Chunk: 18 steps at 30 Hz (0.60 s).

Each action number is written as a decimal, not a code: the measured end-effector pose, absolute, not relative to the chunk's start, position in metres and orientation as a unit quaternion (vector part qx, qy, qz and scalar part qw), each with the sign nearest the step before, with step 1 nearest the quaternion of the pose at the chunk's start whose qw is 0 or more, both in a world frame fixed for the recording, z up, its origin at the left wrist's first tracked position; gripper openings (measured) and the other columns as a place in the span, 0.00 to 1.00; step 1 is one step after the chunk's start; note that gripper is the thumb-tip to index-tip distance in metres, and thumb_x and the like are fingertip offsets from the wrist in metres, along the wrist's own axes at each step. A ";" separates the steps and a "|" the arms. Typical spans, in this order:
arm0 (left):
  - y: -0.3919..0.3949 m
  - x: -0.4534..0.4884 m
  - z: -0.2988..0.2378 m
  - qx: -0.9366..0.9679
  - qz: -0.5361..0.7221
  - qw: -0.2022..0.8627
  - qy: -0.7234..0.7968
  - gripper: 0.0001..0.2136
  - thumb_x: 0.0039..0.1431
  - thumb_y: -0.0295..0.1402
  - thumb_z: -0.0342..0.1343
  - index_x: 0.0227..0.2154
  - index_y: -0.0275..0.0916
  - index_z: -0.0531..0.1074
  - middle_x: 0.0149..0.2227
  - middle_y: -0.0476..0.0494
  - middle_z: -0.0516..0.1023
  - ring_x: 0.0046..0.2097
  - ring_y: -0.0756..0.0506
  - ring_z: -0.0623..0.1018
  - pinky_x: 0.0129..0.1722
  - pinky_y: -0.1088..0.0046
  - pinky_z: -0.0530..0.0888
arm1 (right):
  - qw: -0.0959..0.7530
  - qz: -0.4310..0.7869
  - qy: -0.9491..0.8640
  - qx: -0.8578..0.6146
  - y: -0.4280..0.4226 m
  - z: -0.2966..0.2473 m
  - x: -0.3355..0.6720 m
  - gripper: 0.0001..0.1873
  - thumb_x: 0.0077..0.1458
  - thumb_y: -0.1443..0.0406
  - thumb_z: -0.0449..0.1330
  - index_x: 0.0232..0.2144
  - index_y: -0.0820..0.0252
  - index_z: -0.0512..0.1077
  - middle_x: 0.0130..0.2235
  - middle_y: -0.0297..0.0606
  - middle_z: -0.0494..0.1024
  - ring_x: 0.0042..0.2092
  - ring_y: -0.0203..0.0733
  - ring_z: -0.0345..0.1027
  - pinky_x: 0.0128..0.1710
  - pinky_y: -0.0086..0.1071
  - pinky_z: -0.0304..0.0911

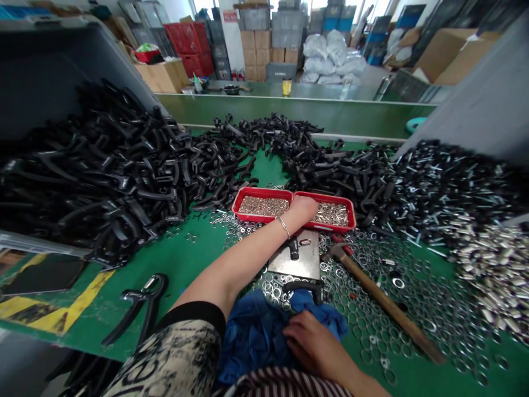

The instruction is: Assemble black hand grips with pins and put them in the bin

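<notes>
My left hand (303, 209) reaches over a red divided tray (248, 193) and rests at the edge of its right compartment, on small silver cylinders (333, 214); I cannot tell whether it holds any. Tiny metal pieces (263, 205) fill the left compartment. My right hand (309, 342) lies on a crumpled blue cloth (256, 342) in my lap. A steel plate jig (294, 256) sits below my left forearm. A wooden-handled hammer (382, 298) lies to the right, with its head near the plate.
Heaps of black plastic grip handles (99, 176) rise behind and left. Silver bolts (454, 187) and metal sleeves (496, 264) pile up on the right. Metal washers (372, 298) cover the green bench mat (194, 237). An assembled spring hand grip (138, 306) lies at left.
</notes>
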<state>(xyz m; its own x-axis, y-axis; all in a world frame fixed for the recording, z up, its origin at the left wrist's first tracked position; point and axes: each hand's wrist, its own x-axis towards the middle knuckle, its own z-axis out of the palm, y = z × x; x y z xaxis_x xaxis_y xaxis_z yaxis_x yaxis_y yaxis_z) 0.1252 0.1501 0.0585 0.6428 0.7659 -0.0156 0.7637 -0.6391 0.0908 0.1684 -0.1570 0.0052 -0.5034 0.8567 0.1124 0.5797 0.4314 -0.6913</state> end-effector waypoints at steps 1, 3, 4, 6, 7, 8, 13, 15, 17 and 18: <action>0.145 0.120 0.063 0.903 0.036 0.044 0.425 0.12 0.62 0.18 0.47 0.41 0.24 0.76 0.42 0.24 0.79 0.47 0.35 0.79 0.46 0.58 0.73 | 0.247 0.299 -0.810 -0.440 -0.161 -0.002 0.163 0.12 0.62 0.67 0.52 0.43 0.53 0.73 0.39 0.43 0.78 0.40 0.47 0.72 0.37 0.39 0.71; 0.126 0.107 0.072 0.895 0.134 0.077 0.419 0.11 0.65 0.20 0.46 0.45 0.28 0.73 0.46 0.29 0.78 0.50 0.39 0.77 0.50 0.60 0.72 | 0.302 0.324 -0.771 -0.458 -0.164 -0.009 0.159 0.13 0.64 0.65 0.50 0.44 0.52 0.73 0.39 0.43 0.77 0.40 0.47 0.72 0.38 0.39 0.70; 0.111 0.101 0.076 0.882 0.204 0.120 0.408 0.10 0.66 0.22 0.48 0.46 0.30 0.71 0.47 0.32 0.77 0.50 0.41 0.76 0.51 0.63 0.71 | 0.333 0.358 -0.729 -0.479 -0.163 -0.007 0.161 0.13 0.66 0.63 0.49 0.46 0.51 0.72 0.40 0.42 0.77 0.40 0.46 0.72 0.38 0.39 0.70; 0.073 0.088 0.082 0.829 0.338 0.251 0.367 0.06 0.66 0.27 0.52 0.44 0.34 0.70 0.44 0.40 0.78 0.47 0.46 0.76 0.50 0.69 0.72 | 0.401 0.443 -0.603 -0.528 -0.154 0.008 0.169 0.14 0.68 0.58 0.47 0.48 0.50 0.69 0.39 0.40 0.76 0.35 0.42 0.70 0.35 0.36 0.68; 0.052 0.083 0.084 0.800 0.371 0.321 0.347 0.06 0.65 0.28 0.53 0.43 0.36 0.70 0.43 0.42 0.78 0.45 0.47 0.77 0.47 0.71 0.73 | 0.433 0.483 -0.532 -0.543 -0.147 0.018 0.175 0.15 0.68 0.56 0.46 0.48 0.50 0.69 0.38 0.39 0.75 0.31 0.40 0.67 0.31 0.34 0.67; 0.031 0.078 0.083 0.776 0.378 0.380 0.332 0.06 0.65 0.30 0.54 0.43 0.38 0.70 0.42 0.45 0.78 0.43 0.48 0.77 0.45 0.72 0.74 | 0.464 0.516 -0.469 -0.547 -0.140 0.027 0.181 0.16 0.69 0.54 0.45 0.46 0.51 0.68 0.35 0.37 0.73 0.27 0.38 0.64 0.28 0.33 0.64; -0.035 0.055 0.063 0.711 0.330 0.512 0.352 0.07 0.62 0.35 0.59 0.40 0.39 0.72 0.38 0.48 0.78 0.40 0.49 0.77 0.43 0.72 0.74 | 0.528 0.576 -0.345 -0.521 -0.122 0.045 0.196 0.13 0.66 0.52 0.52 0.37 0.54 0.65 0.25 0.28 0.62 0.21 0.31 0.49 0.19 0.26 0.52; -0.041 0.045 0.054 0.735 0.303 0.505 0.336 0.08 0.63 0.35 0.58 0.41 0.38 0.72 0.39 0.47 0.78 0.41 0.48 0.78 0.43 0.72 0.74 | 0.487 0.574 -0.372 -0.543 -0.122 0.041 0.196 0.14 0.66 0.52 0.53 0.35 0.54 0.65 0.25 0.27 0.61 0.22 0.31 0.49 0.19 0.26 0.50; -0.042 0.035 0.051 0.799 0.256 0.453 0.301 0.08 0.65 0.34 0.55 0.44 0.38 0.73 0.41 0.44 0.78 0.44 0.47 0.77 0.46 0.70 0.74 | 0.412 0.553 -0.444 -0.572 -0.122 0.038 0.197 0.17 0.66 0.52 0.51 0.31 0.55 0.65 0.24 0.28 0.61 0.23 0.32 0.51 0.21 0.27 0.51; -0.040 0.031 0.051 0.833 0.230 0.413 0.287 0.08 0.66 0.33 0.53 0.44 0.38 0.73 0.41 0.43 0.77 0.45 0.45 0.77 0.48 0.68 0.73 | 0.369 0.531 -0.489 -0.585 -0.121 0.037 0.200 0.18 0.67 0.52 0.50 0.30 0.56 0.65 0.24 0.29 0.62 0.24 0.33 0.54 0.23 0.28 0.53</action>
